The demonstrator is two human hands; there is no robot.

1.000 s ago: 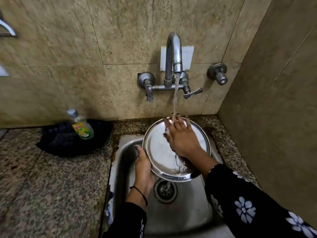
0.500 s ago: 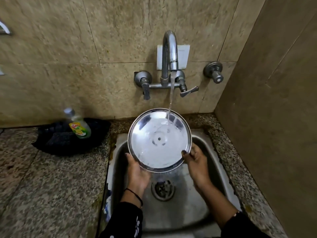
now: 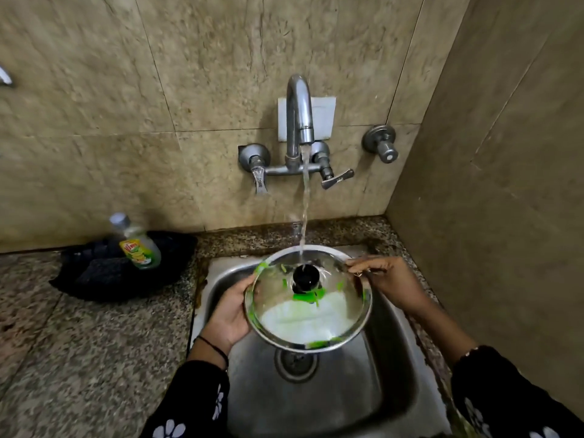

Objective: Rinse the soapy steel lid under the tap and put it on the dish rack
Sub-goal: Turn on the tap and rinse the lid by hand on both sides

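The round steel lid [image 3: 328, 314] is held over the sink [image 3: 316, 403], top side up, its black knob [image 3: 304, 277] near the middle. Green smears and white reflections show on its shiny surface. Water from the wall tap [image 3: 298, 121] falls straight onto the knob. My left hand [image 3: 232, 311] grips the lid's left rim from below. My right hand [image 3: 385, 279] pinches the rim at its upper right. No dish rack is in view.
A dish soap bottle [image 3: 139, 245] leans on a black cloth [image 3: 104, 273] on the speckled granite counter [image 3: 79, 358] left of the sink. Tiled walls stand close behind and to the right. The drain [image 3: 295, 363] lies under the lid.
The lid has been turned over: its plain underside faced me before, now the knob side is up. My right hand moved from the lid's lower right rim to its upper right rim.
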